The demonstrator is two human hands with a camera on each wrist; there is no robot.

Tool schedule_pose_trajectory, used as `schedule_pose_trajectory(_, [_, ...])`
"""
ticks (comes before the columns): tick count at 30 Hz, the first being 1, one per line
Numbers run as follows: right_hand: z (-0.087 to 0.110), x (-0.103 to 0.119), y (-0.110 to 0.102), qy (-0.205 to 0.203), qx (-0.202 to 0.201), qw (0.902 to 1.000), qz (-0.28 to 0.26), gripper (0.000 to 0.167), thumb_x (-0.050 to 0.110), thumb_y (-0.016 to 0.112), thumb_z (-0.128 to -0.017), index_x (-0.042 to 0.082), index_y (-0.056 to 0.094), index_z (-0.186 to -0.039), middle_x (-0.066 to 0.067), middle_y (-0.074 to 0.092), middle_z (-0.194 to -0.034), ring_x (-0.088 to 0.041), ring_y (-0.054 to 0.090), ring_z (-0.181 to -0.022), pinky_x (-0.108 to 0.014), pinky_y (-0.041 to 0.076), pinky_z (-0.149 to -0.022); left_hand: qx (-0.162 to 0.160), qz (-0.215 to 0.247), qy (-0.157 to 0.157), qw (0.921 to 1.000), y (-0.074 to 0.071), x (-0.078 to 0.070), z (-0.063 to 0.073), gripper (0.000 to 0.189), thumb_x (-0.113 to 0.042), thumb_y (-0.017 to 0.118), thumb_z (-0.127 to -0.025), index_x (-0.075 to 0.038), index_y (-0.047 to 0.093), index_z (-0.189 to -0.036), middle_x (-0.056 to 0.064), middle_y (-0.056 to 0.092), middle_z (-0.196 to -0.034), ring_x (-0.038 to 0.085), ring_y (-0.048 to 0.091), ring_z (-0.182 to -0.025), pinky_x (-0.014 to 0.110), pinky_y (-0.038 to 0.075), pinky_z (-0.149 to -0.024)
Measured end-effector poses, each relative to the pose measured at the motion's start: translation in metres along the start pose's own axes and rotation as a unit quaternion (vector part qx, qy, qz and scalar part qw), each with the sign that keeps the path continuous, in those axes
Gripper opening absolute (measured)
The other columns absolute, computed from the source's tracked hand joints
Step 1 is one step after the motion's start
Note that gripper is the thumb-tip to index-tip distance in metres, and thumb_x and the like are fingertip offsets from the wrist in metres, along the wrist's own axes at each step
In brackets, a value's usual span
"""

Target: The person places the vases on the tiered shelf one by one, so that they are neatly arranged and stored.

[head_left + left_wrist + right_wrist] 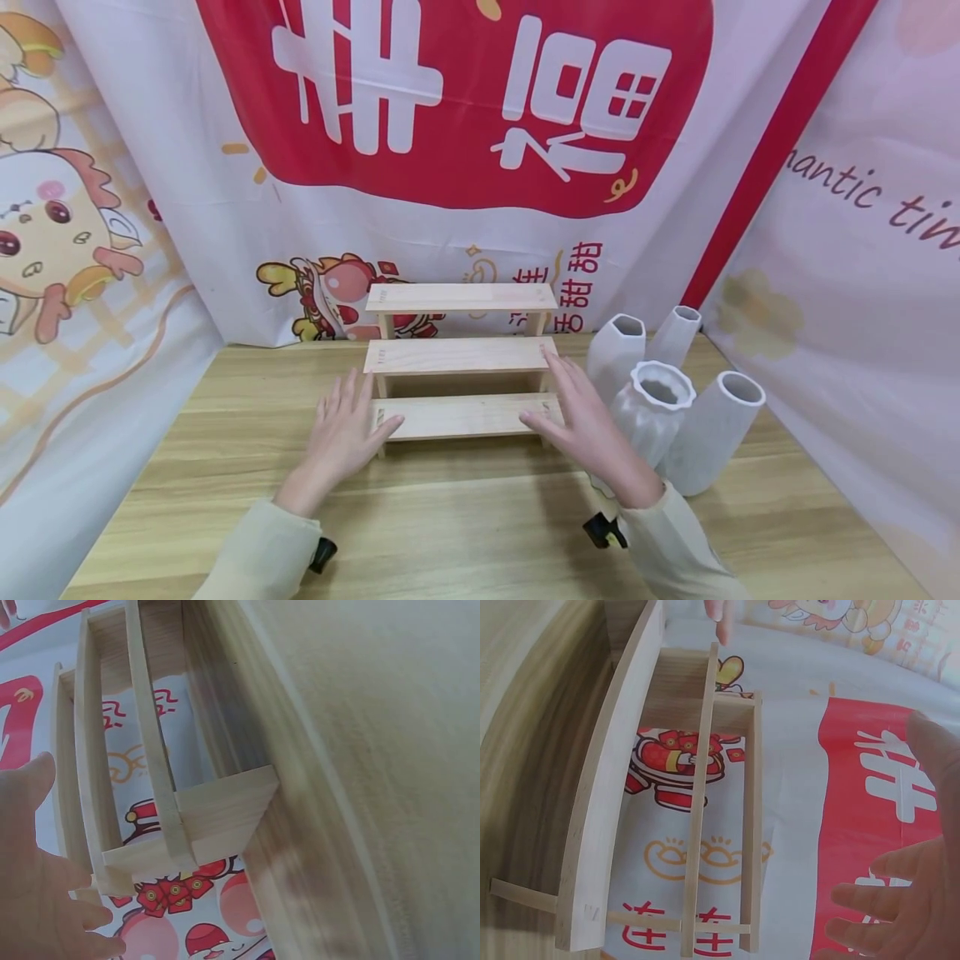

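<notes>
A three-tier stepped shelf of pale wood point(461, 417) stands on the table near the back curtain in the head view. My left hand point(345, 429) is at its left end, fingers straight and thumb spread over the lowest step's corner. At the opposite end, my right hand point(588, 425) reaches forward with straight fingers, its fingertips overlapping the middle step. Nothing is held by either. The left wrist view has the left hand point(37, 877) beside the shelf's end panel point(229, 810). Spread fingers of the right hand point(915, 900) appear beside the shelf point(607, 795) in the right wrist view.
Several white vases cluster to the right: one with a ruffled rim point(648, 429), a round-mouthed one point(708, 437), an angular one point(607, 358) and a slim one point(673, 342). The wood-grain table point(450, 533) is enclosed by printed curtains point(195, 192).
</notes>
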State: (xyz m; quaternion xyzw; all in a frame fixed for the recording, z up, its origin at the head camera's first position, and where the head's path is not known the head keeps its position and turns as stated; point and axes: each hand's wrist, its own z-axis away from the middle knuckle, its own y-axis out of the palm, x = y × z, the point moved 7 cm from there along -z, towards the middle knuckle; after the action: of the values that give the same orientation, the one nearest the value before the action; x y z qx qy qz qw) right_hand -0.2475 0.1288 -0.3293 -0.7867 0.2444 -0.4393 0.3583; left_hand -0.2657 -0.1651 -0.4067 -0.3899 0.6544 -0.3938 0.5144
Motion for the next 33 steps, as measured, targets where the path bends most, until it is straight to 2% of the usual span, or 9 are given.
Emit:
schedule_pose_trajectory(5, [0.008,0.003,-0.006,-0.010,-0.010,0.9998,-0.016,0.087,0.042,0.065,-0.083,0.017,0.014,-0.149,-0.011,0.026,-0.147,-0.026,0.020,-0.134,-0.049,0.019,-0.106,-0.005,0.007,0.003,1.0000,0.001,0.002,0.003,0.088,-0.059,0.040,-0.090,0.003,0.013,-0.145,0.027,0.000,-0.149,0.044,-0.002,-0.134,0.059,-0.002,-0.104])
schedule_pose_trajectory(10, [0.018,0.011,-0.016,-0.017,-0.020,0.9993,-0.028,0.089,0.042,0.067,-0.082,0.011,0.017,-0.148,-0.014,0.025,-0.148,-0.029,0.023,-0.133,-0.051,0.020,-0.105,-0.008,0.015,0.008,0.9998,0.003,0.005,0.007,0.083,-0.049,0.049,-0.091,0.002,0.013,-0.146,0.027,0.000,-0.148,0.045,-0.002,-0.134,0.058,-0.003,-0.104])
schedule_pose_trajectory(17, [0.029,0.015,-0.034,-0.012,-0.040,0.9984,-0.038,0.085,0.033,0.070,-0.081,0.008,0.022,-0.146,-0.013,0.025,-0.148,-0.030,0.026,-0.132,-0.053,0.024,-0.103,-0.002,0.014,0.002,0.9999,0.009,0.012,0.010,0.083,-0.049,0.050,-0.090,0.000,0.013,-0.146,0.027,0.001,-0.148,0.047,-0.001,-0.133,0.058,-0.003,-0.104])
schedule_pose_trajectory(27, [0.043,0.009,-0.054,-0.038,-0.089,0.9948,-0.031,0.080,0.019,0.073,-0.080,0.003,0.028,-0.143,-0.018,0.036,-0.141,-0.034,0.033,-0.128,-0.057,0.027,-0.099,0.002,0.006,0.003,1.0000,0.014,0.015,0.010,0.083,-0.049,0.050,-0.090,0.001,0.015,-0.146,0.028,0.004,-0.148,0.047,0.002,-0.133,0.059,0.000,-0.104])
schedule_pose_trajectory(33, [0.052,0.005,-0.062,-0.029,-0.109,0.9926,-0.045,0.081,0.010,0.073,-0.078,0.008,0.028,-0.145,-0.019,0.040,-0.138,-0.034,0.035,-0.125,-0.058,0.029,-0.098,0.002,0.009,0.010,0.9999,0.015,0.015,0.011,0.083,-0.047,0.051,-0.091,0.002,0.013,-0.146,0.028,0.003,-0.148,0.047,0.002,-0.133,0.059,0.000,-0.105])
